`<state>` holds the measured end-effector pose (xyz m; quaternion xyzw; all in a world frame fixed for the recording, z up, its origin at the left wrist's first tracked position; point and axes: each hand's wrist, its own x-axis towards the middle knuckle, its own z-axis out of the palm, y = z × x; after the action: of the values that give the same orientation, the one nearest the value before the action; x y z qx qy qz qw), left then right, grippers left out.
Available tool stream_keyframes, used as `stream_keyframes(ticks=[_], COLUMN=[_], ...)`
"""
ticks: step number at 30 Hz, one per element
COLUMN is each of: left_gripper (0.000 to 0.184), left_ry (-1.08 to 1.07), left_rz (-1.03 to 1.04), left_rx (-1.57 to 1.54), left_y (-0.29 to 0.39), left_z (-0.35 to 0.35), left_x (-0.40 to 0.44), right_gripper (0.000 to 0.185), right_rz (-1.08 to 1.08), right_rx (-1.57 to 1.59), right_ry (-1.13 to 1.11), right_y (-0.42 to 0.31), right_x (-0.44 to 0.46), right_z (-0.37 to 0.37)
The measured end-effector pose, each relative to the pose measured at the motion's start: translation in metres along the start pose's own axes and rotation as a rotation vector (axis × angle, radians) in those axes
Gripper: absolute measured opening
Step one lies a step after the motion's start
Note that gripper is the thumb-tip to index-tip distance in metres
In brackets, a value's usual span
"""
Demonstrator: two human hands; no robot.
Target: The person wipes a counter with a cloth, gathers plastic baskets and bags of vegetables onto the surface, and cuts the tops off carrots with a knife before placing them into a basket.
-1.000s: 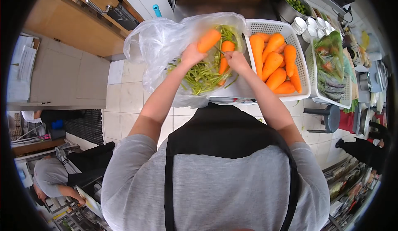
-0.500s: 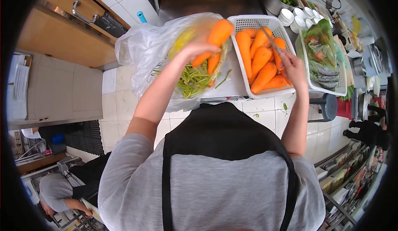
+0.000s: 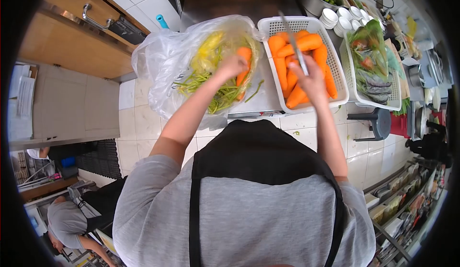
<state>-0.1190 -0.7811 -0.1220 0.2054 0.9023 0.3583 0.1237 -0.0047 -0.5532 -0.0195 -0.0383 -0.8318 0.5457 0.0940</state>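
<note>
A knife is gripped in my right hand, its blade pointing up and away over the white basket. Orange carrots fill that basket, one lying crosswise on top just beyond my fingers. On the left, my left hand reaches over an open clear plastic bag, close against an orange carrot inside it. Blur hides how its fingers are set. Cut green stalks and a yellow bundle also lie in the bag.
A second white basket with bagged vegetables stands at right. Behind it are stacked white cups and a metal pot of green fruits. A dark stool stands below. Another person works at lower left.
The carrot in my left hand is gone from it, and a carrot now lies crosswise atop the basket. My left hand is back over the bag. My right hand with the knife has moved left.
</note>
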Motion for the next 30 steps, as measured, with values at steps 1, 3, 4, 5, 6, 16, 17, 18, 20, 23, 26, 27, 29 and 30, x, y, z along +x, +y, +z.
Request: stream_keyframes(ticks=[1, 3, 4, 5, 6, 16, 17, 18, 20, 23, 26, 27, 29, 30], left_gripper=[0.016, 0.023, 0.023, 0.023, 0.023, 0.039, 0.039, 0.043, 0.047, 0.050, 0.055, 0.051, 0.047, 0.044], left_ry=[0.003, 0.141, 0.143, 0.221, 0.300, 0.117, 0.114, 0.144, 0.170, 0.211, 0.021, 0.015, 0.010, 0.067], left_rz=[-0.004, 0.020, 0.017, -0.027, -0.071, -0.315, -0.313, -0.300, -0.285, -0.339, -0.438, -0.463, -0.486, -0.481], left_rx=[-0.002, 0.042, 0.038, 0.075, 0.112, 0.079, 0.079, 0.151, 0.219, 0.031, -0.194, -0.316, -0.438, -0.457], left_y=[-0.007, -0.016, -0.023, -0.031, -0.037, 0.006, 0.002, -0.006, -0.012, -0.020, -0.018, -0.015, -0.012, -0.010], left_z=[0.008, 0.018, 0.017, 0.014, 0.011, 0.016, 0.023, 0.033, 0.040, 0.033, 0.017, 0.013, 0.012, 0.013], left_x=[-0.012, -0.027, -0.029, -0.030, -0.032, -0.023, -0.015, -0.006, -0.001, 0.004, 0.007, 0.008, 0.010, 0.012], right_gripper=[0.027, 0.024, 0.023, 0.024, 0.026, 0.032, 0.032, 0.032, 0.032, 0.029, 0.025, 0.023, 0.021, 0.019], right_rz=[0.020, -0.001, -0.046, -0.091, -0.104, -0.029, 0.072, 0.172, 0.211, 0.211, 0.197, 0.210, 0.182, 0.155], right_rx=[0.025, 0.042, 0.046, 0.050, -0.001, -0.167, -0.158, -0.148, -0.116, -0.063, -0.074, -0.105, -0.126, -0.147], right_ry=[-0.024, -0.082, -0.093, -0.105, -0.097, 0.108, 0.046, -0.014, -0.011, 0.046, 0.083, 0.067, 0.061, 0.054], right_y=[0.007, 0.039, 0.055, 0.071, 0.072, 0.107, 0.101, 0.096, 0.080, 0.073, 0.070, 0.069, 0.063, 0.062], right_x=[0.000, -0.001, -0.002, -0.003, -0.009, -0.011, -0.012, -0.012, -0.015, -0.011, -0.001, 0.001, 0.002, 0.001], right_z=[0.021, 0.066, 0.087, 0.109, 0.123, 0.174, 0.171, 0.169, 0.162, 0.157, 0.154, 0.153, 0.149, 0.147])
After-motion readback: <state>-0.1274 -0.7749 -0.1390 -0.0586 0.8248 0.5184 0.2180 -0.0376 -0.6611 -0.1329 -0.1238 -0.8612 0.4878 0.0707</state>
